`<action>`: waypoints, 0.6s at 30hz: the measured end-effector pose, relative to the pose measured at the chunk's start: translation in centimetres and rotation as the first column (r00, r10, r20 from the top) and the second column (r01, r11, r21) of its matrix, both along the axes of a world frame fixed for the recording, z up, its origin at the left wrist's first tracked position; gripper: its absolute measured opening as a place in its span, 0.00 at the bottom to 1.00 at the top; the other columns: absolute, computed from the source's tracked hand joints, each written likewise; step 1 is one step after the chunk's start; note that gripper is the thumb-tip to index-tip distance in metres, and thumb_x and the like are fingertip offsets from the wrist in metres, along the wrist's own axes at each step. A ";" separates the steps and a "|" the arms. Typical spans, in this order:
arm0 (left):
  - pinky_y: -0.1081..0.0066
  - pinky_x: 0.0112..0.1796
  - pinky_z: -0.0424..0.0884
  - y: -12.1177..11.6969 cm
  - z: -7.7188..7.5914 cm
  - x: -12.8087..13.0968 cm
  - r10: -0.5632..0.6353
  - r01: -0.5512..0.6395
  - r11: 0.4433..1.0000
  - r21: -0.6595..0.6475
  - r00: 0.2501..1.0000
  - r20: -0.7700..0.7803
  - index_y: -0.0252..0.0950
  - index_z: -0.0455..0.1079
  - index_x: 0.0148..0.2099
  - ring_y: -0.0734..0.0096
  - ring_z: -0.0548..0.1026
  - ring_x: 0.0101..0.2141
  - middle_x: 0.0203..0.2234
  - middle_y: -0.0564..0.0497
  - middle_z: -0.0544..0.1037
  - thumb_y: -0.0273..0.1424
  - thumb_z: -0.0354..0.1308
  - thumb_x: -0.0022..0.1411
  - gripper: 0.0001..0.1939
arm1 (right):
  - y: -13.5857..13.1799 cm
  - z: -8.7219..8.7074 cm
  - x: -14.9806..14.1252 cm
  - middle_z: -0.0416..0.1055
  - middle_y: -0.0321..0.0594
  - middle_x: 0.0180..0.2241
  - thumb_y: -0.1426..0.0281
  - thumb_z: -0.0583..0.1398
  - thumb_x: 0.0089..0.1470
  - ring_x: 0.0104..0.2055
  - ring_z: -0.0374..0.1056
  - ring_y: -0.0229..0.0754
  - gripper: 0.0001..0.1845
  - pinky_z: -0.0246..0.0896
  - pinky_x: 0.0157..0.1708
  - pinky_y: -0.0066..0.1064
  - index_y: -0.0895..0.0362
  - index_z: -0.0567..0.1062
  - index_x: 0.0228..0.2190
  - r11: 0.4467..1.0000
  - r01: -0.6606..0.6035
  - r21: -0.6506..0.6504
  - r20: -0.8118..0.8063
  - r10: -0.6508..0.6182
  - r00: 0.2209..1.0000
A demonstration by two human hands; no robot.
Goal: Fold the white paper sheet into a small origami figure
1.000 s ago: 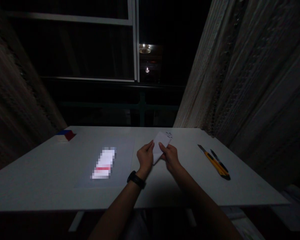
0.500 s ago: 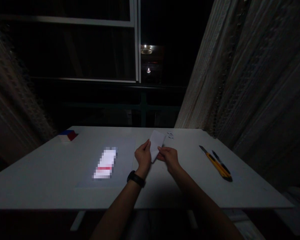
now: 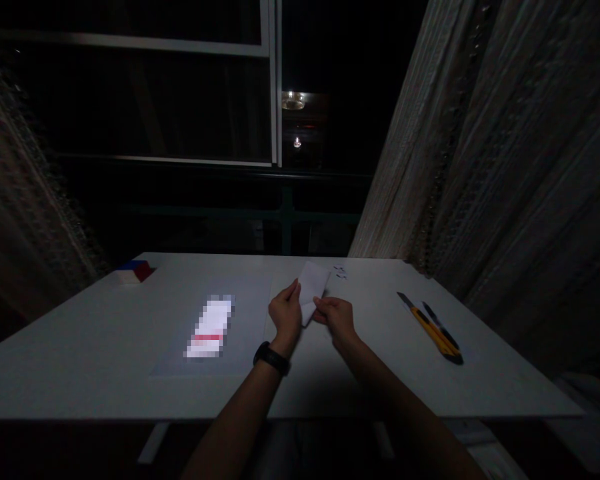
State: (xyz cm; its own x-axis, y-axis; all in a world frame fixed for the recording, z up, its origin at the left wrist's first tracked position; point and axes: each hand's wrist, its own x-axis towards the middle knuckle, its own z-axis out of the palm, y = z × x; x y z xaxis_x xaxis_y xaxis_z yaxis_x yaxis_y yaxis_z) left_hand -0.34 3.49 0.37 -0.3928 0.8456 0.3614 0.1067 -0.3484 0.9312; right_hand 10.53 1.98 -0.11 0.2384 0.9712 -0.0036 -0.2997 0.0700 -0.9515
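Observation:
A small piece of folded white paper (image 3: 313, 281) is held up over the middle of the table, a crease or flap showing near its lower end. My left hand (image 3: 286, 312) is closed on its left edge, thumb on top, with a black band on the wrist. At the lower right edge, my right hand (image 3: 337, 317) pinches the paper between thumb and fingers. The fingers behind the paper are partly hidden. Just beyond the paper, small dark marks (image 3: 339, 271) show on the far part of the table.
On the white table (image 3: 95, 360), a blurred-out lit phone (image 3: 211, 325) rests on a white sheet (image 3: 253, 300) at left. A red, blue and white cube (image 3: 134, 271) stands at the far left. Right of my hands lie a yellow utility knife (image 3: 433, 331) and a dark pen (image 3: 437, 319).
My right thumb has slid from the paper's face down to its lower right edge. The paper has turned and shifted slightly left, uncovering more of the dark marks; a flap now shows low on it.

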 end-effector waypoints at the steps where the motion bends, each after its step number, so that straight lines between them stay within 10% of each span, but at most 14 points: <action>1: 0.64 0.42 0.68 0.0 0.0 0.0 0.004 -0.004 1.000 0.002 1.000 -0.002 0.37 0.74 0.42 0.62 0.74 0.40 0.38 0.46 0.77 0.36 0.57 0.54 0.14 | 0.0 0.0 0.0 0.72 0.39 0.18 0.62 0.68 0.30 0.20 0.68 0.37 0.16 0.68 0.22 0.28 0.62 0.73 0.18 1.000 -0.012 -0.002 -0.002 0.012 1.000; 18: 0.68 0.41 0.68 -0.2 0.3 -0.1 0.010 -0.013 0.999 -0.041 0.997 -0.079 0.36 0.73 0.43 0.64 0.75 0.39 0.38 0.46 0.77 0.35 0.56 0.55 0.14 | 0.2 -0.5 -0.4 0.70 0.37 0.17 0.58 0.66 0.32 0.20 0.68 0.38 0.18 0.68 0.23 0.29 0.61 0.72 0.18 0.999 0.004 0.045 0.043 -0.006 0.999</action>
